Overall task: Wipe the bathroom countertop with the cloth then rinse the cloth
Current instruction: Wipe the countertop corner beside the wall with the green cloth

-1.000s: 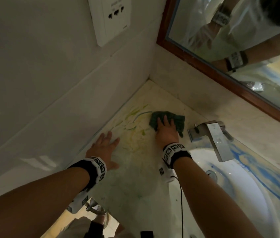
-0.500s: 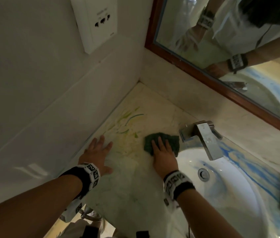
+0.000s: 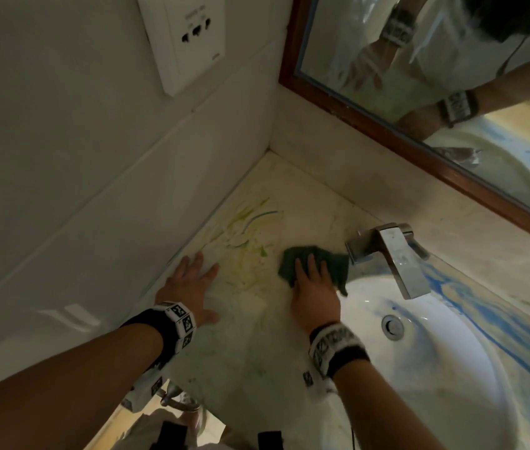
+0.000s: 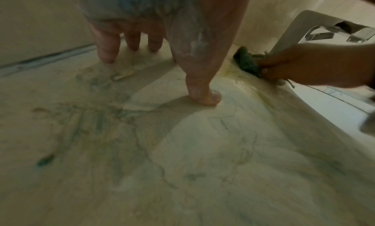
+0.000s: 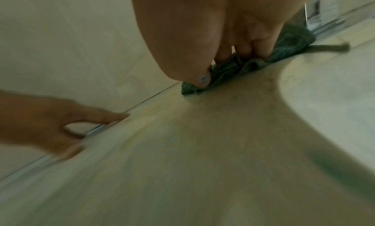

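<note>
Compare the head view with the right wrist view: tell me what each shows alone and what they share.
Head view only: the wall socket, the mirror, the faucet, the basin drain and the green-yellow smears near the corner.

Right wrist view only: a close look from below at the fingertips pressing the bunched cloth.

Both: the right hand on the dark green cloth, the left hand spread on the countertop.

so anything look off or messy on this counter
Yes: green and yellow streaks smear the countertop toward the wall corner, beyond the cloth under the right hand. Blue streaks mark the sink rim too.
</note>
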`<state>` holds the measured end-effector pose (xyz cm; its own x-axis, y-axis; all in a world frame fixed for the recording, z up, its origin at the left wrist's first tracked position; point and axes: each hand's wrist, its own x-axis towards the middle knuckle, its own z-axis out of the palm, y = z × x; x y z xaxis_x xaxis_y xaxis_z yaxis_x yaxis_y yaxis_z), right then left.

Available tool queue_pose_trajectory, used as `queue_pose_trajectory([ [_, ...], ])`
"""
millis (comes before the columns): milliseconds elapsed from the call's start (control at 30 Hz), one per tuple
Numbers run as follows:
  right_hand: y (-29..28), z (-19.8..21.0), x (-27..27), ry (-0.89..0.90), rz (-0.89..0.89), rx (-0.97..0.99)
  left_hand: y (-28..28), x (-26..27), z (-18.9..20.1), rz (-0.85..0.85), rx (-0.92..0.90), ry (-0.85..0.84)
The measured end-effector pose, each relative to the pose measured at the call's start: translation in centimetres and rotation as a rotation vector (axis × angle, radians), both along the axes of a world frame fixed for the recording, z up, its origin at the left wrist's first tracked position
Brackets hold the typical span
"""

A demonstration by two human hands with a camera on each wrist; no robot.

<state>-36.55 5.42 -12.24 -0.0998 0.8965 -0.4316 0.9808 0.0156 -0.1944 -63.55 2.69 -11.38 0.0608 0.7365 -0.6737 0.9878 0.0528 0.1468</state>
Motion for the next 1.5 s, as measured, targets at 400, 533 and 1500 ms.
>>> queue_pose_trajectory([
  [400, 7.3, 0.4, -1.5, -0.037, 0.028, -0.034, -0.1, 0.2, 0.1, 0.026, 0.006, -0.012],
  [533, 12.8, 0.4, -4.4, -0.043, 0.058, -0.085, -0.1, 0.2, 0.0, 0.025, 0.01, -0.007],
  [1500, 11.5, 0.7, -7.1, -0.064, 0.199, -0.066, -0.3, 0.2, 0.4, 0.012, 0.008, -0.012],
])
